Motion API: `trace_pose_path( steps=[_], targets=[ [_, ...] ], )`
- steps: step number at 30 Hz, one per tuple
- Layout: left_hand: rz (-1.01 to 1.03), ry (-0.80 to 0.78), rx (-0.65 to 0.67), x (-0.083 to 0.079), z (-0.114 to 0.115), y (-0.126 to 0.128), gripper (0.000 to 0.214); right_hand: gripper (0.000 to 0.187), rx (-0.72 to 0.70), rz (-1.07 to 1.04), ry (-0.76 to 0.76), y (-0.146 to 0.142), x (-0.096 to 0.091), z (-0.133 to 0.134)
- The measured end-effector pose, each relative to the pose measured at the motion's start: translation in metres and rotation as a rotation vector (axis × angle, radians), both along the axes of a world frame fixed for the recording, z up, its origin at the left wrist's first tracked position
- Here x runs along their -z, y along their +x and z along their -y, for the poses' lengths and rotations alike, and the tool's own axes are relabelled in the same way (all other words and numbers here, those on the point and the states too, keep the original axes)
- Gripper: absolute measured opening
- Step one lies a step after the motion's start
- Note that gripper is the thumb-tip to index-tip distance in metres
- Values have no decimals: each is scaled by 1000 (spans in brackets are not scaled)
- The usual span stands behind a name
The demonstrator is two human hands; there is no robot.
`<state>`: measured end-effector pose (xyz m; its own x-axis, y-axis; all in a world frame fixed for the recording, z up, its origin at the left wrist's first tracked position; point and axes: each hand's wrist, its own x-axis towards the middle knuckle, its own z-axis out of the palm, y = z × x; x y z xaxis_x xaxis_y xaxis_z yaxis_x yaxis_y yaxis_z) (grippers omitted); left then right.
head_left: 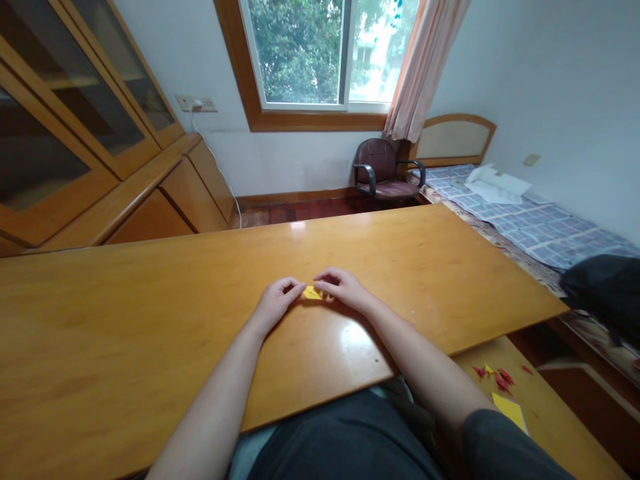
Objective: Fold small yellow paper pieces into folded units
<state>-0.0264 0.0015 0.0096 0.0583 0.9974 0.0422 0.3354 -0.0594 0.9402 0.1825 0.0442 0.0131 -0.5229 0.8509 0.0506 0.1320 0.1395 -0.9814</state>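
A small folded piece of yellow paper (312, 293) is between my two hands, low over the wooden table (165, 300). My left hand (280, 300) pinches its left end between thumb and fingers. From the right, my right hand (345, 288) curls over the other end, thumb and fingertips drawn together on the paper. A crease or flap line shows on the paper's face. Its ends are partly hidden by my fingers.
On a lower surface at right lie several small red folded paper pieces (502, 383), a yellow one (489, 369) and yellow sheets (510, 412). Beyond the table stand a chair (377, 167), a bed (545, 213) with a black bag (605, 293), and a glass-fronted cabinet (110, 167).
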Motion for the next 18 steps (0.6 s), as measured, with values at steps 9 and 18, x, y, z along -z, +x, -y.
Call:
trace_pose_path(
  steps=[9,18],
  targets=[
    [9,2,24,-2,-1,2,30,21,-43,123,149,-3,2,0],
    [-55,42,47,0,0,2,27,24,-17,126,84,-7,2,2]
  ],
)
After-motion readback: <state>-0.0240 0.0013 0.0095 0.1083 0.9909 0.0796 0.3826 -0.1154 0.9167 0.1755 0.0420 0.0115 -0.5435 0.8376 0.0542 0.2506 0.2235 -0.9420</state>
